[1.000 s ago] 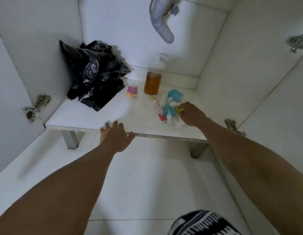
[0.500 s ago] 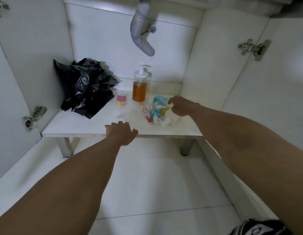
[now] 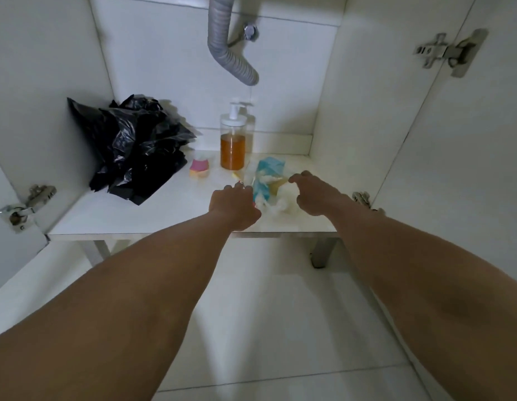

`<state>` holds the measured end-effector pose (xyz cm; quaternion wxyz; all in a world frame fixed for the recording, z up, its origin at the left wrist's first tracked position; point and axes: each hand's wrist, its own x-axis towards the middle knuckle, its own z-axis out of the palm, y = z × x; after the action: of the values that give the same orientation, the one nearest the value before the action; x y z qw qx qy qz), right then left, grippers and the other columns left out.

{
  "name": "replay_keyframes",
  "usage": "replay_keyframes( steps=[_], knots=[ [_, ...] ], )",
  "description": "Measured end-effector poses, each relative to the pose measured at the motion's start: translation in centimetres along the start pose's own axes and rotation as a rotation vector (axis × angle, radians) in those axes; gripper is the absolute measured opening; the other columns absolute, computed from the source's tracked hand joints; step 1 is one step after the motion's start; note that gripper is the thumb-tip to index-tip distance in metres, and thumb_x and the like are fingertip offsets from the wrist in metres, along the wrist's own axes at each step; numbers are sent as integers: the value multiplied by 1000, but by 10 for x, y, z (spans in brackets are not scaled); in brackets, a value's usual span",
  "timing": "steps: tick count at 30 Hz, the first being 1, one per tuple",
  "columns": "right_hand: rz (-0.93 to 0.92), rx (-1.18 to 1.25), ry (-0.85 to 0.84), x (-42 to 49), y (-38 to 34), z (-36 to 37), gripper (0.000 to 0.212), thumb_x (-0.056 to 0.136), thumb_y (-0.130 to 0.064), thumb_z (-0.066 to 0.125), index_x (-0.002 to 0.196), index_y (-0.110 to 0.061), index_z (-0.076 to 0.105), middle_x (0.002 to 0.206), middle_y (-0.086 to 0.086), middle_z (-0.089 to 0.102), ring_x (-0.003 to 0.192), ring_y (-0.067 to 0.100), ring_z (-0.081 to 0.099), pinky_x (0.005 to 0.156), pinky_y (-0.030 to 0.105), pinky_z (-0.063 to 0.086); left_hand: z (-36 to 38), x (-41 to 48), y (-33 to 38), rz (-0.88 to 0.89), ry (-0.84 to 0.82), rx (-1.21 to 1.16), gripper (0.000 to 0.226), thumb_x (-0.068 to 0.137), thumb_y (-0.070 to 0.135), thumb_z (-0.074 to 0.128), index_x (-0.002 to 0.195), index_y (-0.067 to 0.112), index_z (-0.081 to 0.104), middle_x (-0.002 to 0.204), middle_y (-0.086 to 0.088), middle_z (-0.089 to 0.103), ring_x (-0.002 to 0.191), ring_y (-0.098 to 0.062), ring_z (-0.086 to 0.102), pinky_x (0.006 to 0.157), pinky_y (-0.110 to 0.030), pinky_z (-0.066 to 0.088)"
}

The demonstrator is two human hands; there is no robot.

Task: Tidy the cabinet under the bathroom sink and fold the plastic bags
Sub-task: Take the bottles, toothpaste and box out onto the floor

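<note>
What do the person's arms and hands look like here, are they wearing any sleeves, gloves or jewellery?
Both forearms are bare as far as the frame shows: no sleeves, no gloves, no watch or wristband. The left hand has what looks like a small ring on one finger, though it is too small to make out clearly. The right hand shows nothing worn on it.

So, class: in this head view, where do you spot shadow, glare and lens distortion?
Head view: dim lighting; the clear pump bottle of amber liquid casts a shadow on the back wall; glossy highlights on the crumpled black plastic bags; wide-angle distortion bends cabinet edges.
</note>
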<state>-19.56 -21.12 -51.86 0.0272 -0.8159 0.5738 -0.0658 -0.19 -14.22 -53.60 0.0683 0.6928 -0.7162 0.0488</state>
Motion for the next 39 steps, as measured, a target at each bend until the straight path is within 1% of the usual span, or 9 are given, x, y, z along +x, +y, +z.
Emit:
replay_keyframes(
  steps=[4,9,13,17,20,23,28,33,39],
  knots=[
    [-20,-48,-18,21,11,14,75,87,5,52,151,-26,29,150,3,33,125,25,46,96,43,50,21,26,17,7,-51,-136,45,93,33,57,132,14,46,123,-5,56,93,-21,59,73,-31,45],
    [-132,-183,-32,44,17,45,97,82,6,64,155,-33,13,162,-3,14,136,25,32,91,43,53,53,52,22,-27,-77,-253,48,92,34,63,132,15,43,118,-4,59,87,-15,52,73,-27,44],
    [-193,-358,18,48,23,58,80,92,-5,55,154,-35,15,158,-1,19,131,28,33,78,38,49,69,57,22,-41,43,-324,37,97,31,59,130,17,48,113,-5,63,99,-22,62,77,-29,44],
    [-175,-373,105,45,19,58,54,97,-15,51,147,-24,32,148,6,32,126,34,38,85,46,48,67,51,25,-143,114,-443,34,96,18,53,129,16,58,120,-15,65,105,-31,63,87,-37,50],
    [-127,-427,197,34,26,55,66,85,-7,65,141,-20,33,140,7,36,115,32,44,72,42,51,47,47,26,-141,200,-490,28,100,23,52,123,12,64,114,-10,69,93,-22,63,80,-30,47],
    [-34,-235,221,17,30,36,74,77,-8,75,138,-14,33,134,9,36,111,30,48,70,43,53,18,40,29,-126,232,-482,27,101,27,52,116,9,64,94,-4,59,81,-15,51,73,-26,41],
    [126,223,95,-12,40,-7,88,72,-35,86,138,-10,33,135,10,41,117,29,51,91,40,47,-14,24,40,-99,251,-498,24,98,29,55,109,10,64,95,-2,61,80,-15,55,69,-26,44],
    [243,393,-216,-46,47,-38,82,68,-36,88,131,-13,42,110,0,53,94,20,63,76,34,58,-31,12,58,-57,145,-566,25,88,35,62,90,10,62,86,0,60,82,-18,60,59,-21,43],
    [156,212,-416,-92,49,1,75,59,-49,89,115,-17,51,108,-3,56,88,17,65,83,38,58,-8,-7,79,52,-159,-555,38,82,42,69,68,11,52,72,-7,58,65,-17,56,54,-25,41]
  ],
)
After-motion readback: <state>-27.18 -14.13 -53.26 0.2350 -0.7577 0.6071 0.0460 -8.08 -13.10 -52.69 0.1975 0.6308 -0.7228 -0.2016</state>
